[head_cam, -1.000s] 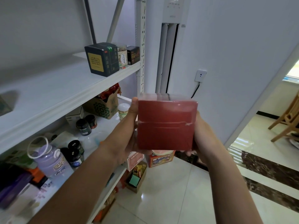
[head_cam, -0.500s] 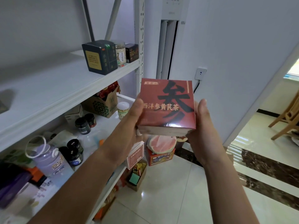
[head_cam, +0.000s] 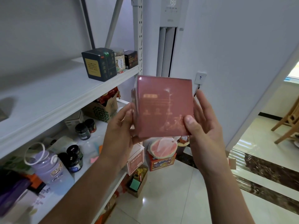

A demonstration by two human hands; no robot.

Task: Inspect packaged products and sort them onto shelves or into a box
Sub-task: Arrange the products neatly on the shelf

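I hold a flat red packaged box [head_cam: 163, 105] upright in front of me, wrapped in glossy film with faint gold print on the side facing me. My left hand [head_cam: 123, 128] grips its left edge and lower corner. My right hand [head_cam: 200, 122] holds the right edge, thumb pressed on the front near the bottom right corner. The white shelf unit [head_cam: 64, 94] stands to my left, its upper shelf level with the box.
The upper shelf carries a dark box [head_cam: 98, 63], a jar [head_cam: 119, 60] and a small black box [head_cam: 131, 59]. The lower shelf holds black jars [head_cam: 83, 128], a purple bottle [head_cam: 47, 165] and a cardboard carton [head_cam: 102, 109]. Boxes [head_cam: 161, 159] sit on the tiled floor below.
I have turned the red box over: the face with large black characters has gone and a plainer side with gold print now faces me. Both hands shifted their grip around its edges.
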